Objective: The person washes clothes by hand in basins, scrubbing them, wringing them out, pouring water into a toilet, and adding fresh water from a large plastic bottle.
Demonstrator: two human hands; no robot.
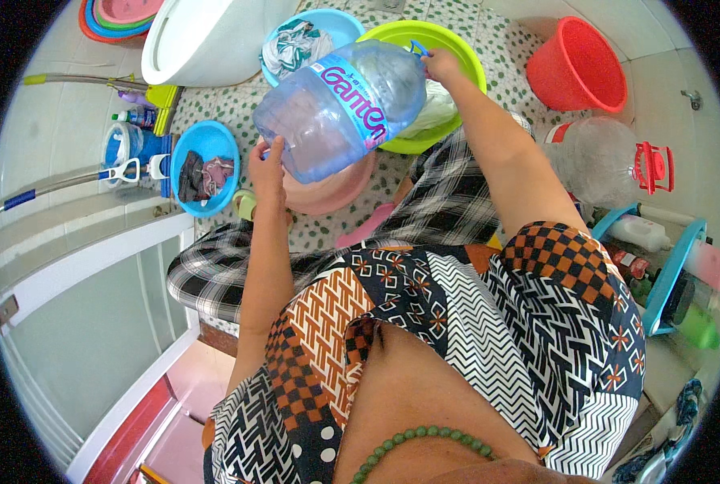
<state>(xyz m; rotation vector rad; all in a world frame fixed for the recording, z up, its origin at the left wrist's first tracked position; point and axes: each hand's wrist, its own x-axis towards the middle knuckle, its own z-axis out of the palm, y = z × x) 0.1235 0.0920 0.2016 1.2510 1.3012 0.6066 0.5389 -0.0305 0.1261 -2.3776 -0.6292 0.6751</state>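
Observation:
A big see-through blue water jug with a printed label lies tilted in the air before me, its neck pointing to the far right. My right hand is closed at the neck end, by the blue cap and handle. At the base, my left hand grips the lower left edge between thumb and fingers. Under the jug is a pink basin, partly hidden by it. Behind the jug stands a lime green basin with pale cloth in it.
Blue basins holding clothes stand at left and far centre. A white tub is at the far left. To the right are a red bucket, a clear jug with red handle and a blue rack of bottles.

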